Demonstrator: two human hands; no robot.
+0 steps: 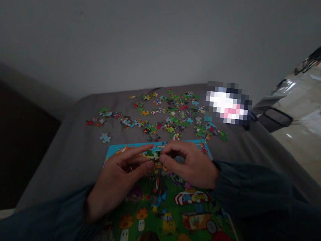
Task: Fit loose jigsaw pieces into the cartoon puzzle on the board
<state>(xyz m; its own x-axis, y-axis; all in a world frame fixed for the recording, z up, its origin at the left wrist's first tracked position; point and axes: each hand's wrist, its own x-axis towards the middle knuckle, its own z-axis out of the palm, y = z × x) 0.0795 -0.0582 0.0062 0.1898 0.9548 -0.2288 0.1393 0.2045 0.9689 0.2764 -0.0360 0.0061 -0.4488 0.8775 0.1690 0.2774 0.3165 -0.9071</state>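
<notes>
The puzzle board lies at the near end of a grey-covered surface, its lower edge cut off by the bottom of the view. Its blue far border shows to either side of the hands, which hide much of its upper part. A small green-and-white puzzle piece sits between the fingertips over that part; dim light and blur leave unclear whether it is held or lies on the board.

The left hand reaches in with its index finger stretched out and apart from the thumb; whether the other fingertips press on anything cannot be told. The right hand curls, thumb and index finger bent close together beside the piece, but any pinch there is too dark to confirm. Dark sleeves cover both forearms, the right one crossing the board's right side.

Beyond the board, loose pieces crowd and overlap, their pictures unreadable. One pale-blue cluster lies apart at the left. At the far right corner, a pixelated object cannot be identified; a dark loop stands just beside it. A grey wall rises behind.
</notes>
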